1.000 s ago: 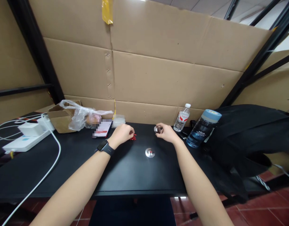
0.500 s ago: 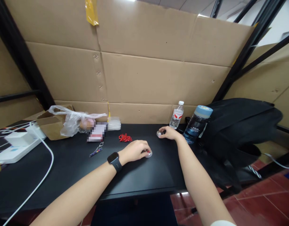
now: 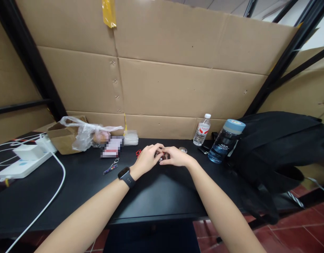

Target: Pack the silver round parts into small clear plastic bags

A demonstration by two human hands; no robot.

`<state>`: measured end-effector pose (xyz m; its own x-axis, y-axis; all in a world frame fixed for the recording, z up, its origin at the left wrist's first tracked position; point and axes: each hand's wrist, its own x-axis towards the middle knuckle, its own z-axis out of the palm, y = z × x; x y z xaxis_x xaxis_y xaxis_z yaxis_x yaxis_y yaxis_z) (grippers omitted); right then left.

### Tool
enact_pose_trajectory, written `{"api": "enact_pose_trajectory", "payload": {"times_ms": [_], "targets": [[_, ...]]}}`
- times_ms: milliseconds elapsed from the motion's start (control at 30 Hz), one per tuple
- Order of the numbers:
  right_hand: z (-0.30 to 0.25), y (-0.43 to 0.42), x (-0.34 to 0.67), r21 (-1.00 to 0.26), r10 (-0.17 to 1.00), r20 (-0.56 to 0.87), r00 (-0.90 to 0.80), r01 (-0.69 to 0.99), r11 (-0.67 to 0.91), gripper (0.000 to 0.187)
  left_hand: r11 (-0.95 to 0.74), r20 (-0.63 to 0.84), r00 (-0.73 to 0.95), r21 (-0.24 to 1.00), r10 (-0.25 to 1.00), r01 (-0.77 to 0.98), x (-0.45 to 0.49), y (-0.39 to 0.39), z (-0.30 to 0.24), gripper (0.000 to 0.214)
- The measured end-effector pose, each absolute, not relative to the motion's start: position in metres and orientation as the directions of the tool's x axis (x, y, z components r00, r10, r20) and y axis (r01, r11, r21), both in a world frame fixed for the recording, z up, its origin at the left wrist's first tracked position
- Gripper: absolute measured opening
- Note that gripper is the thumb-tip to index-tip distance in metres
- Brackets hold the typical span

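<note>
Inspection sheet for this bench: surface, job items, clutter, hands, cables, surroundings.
Surface: black table, soft reflections.
Job items: shiny piece, held; second shiny piece on table; red item partly hidden by left hand.
Clutter: box, plastic bag, keychain, small bottle, blue-lidded bottle, backpack.
Hands: left hand and right hand together, gripping shiny piece.
Cables: white cable by power strip, crossing table's left side.
Surroundings: cardboard wall, black frame, red tiled floor.

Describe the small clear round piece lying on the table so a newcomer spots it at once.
Start at the black table and find the clear bottle with the white cap near the back. A little left of it, just beyond the right hand, lies the small clear round piece. Low and see-through, it stands out from the tall, labelled bottle.
</note>
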<state>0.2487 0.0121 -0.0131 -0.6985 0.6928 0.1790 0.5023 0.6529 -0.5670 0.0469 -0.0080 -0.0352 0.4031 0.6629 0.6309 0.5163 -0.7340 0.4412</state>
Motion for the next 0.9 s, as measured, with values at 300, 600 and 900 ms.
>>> {"api": "enact_pose_trajectory", "payload": {"times_ms": [300, 600, 900], "targets": [[-0.029, 0.022, 0.245, -0.871, 0.773, 0.255, -0.581, 0.209, 0.444, 0.061, -0.65, 0.616, 0.266, 0.562, 0.742, 0.512, 0.038, -0.002, -0.027, 0.033], [-0.024, 0.022, 0.248, -0.866, 0.738, 0.183, -0.65, 0.248, 0.433, 0.054, -0.583, 0.478, 0.339, 0.591, 0.81, 0.558, 0.036, -0.004, -0.028, 0.04], [-0.026, 0.055, 0.332, -0.393, 0.923, 0.258, -0.284, 0.842, 0.369, 0.039, -0.514, 0.348, 0.419, 0.25, 0.838, 0.82, 0.002, 0.014, -0.024, 0.012]]}}
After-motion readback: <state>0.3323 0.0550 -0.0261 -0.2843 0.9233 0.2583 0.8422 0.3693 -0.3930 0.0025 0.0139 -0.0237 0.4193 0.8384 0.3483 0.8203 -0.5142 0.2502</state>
